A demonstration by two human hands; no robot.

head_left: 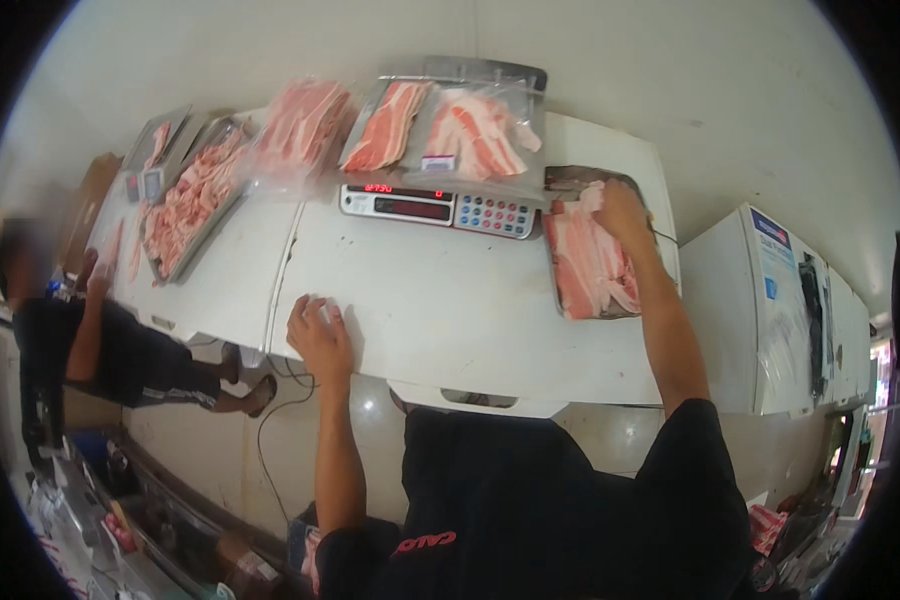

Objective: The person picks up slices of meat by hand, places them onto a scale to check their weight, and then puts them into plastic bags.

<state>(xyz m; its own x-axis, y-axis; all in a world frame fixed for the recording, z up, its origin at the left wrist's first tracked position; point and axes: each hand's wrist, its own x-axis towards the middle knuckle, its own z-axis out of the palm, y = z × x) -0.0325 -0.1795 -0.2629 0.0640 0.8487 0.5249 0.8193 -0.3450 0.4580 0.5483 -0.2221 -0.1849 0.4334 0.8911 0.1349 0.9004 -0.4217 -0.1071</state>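
My right hand (618,210) reaches to the far end of a metal tray (630,314) at the right, its fingers closed on a slice of pork belly (582,262) from the pile lying there. My left hand (320,335) rests near the front edge of the white top (420,300); its fingers are loosely bent and apart, with nothing in them. Beyond the middle stands a digital scale (400,207) with a lit red display. On its platter lies a clear plastic bag (532,110) with pork belly slices (475,135) in two groups, and a small label.
Left of the scale are a bagged stack of pork belly slices (300,125) and a long tray of meat trimmings (195,190). Another person (100,345) works at the far left end. A white chest freezer (740,310) stands at the right. A cable (262,440) trails on the floor.
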